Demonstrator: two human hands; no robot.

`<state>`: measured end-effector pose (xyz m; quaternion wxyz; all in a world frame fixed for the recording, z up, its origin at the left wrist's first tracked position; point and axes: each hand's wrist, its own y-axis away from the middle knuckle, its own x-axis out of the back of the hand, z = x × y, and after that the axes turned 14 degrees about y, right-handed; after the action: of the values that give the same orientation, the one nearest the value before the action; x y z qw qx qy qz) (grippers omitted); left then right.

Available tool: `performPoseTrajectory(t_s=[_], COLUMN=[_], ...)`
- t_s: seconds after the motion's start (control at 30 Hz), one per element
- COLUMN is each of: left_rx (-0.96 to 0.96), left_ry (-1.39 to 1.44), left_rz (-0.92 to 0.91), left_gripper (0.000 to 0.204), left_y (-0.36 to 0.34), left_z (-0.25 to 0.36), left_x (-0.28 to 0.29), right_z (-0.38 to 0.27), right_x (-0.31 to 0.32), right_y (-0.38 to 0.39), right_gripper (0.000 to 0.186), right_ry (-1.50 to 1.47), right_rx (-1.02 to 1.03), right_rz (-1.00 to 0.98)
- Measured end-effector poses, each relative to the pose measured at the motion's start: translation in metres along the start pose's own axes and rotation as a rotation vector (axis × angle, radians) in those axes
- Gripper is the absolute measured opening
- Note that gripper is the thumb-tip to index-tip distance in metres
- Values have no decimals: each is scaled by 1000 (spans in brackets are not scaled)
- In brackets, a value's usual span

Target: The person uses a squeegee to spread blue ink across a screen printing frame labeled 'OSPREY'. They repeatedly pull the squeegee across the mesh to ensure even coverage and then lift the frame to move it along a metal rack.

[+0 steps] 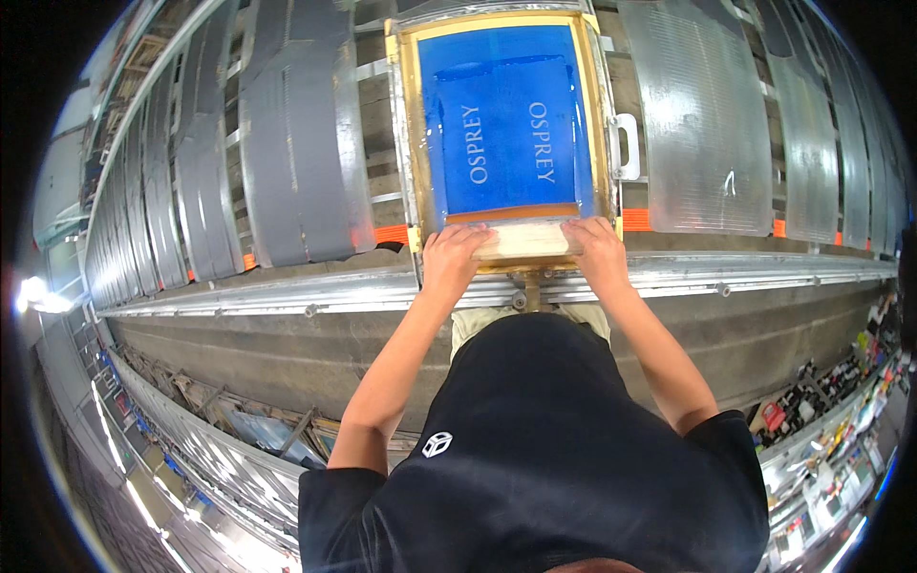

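Note:
A rectangular screen frame (pixel 414 115) with yellow-taped edges holds blue mesh (pixel 504 124) with two rows of pale lettering and a wet-looking border. At its near end lies a squeegee with a pale wooden handle (pixel 521 244) and an orange blade (pixel 511 212). My left hand (pixel 453 250) is closed on the handle's left end, fingertips over its top. My right hand (pixel 595 248) is closed on its right end in the same way. A white bracket-like handle (pixel 628 146) sticks out from the frame's right side.
Grey and translucent platens (pixel 304 143) line the long table on both sides. A metal rail (pixel 755 272) runs along its near edge, with an orange strip (pixel 634 220) behind it. Below is a concrete aisle (pixel 764 325); behind me, at lower right, stand shelves with many small items (pixel 802 406).

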<state>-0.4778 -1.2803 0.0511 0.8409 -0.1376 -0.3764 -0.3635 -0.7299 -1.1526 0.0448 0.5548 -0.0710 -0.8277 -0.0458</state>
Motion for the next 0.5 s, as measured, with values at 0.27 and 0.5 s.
performPoseTrajectory(t_s=[0.27, 0.5], left_rx=[12, 49], left_ry=[23, 48], left_rz=[34, 84], left_gripper=[50, 53], left_y=[1, 7], left_z=[-2, 1], left_x=[1, -8], right_z=[60, 160], right_x=[13, -31], right_y=[-45, -155], right_gripper=[57, 32], right_ry=[-338, -322], right_rx=[-31, -538], right_rz=[-198, 197])
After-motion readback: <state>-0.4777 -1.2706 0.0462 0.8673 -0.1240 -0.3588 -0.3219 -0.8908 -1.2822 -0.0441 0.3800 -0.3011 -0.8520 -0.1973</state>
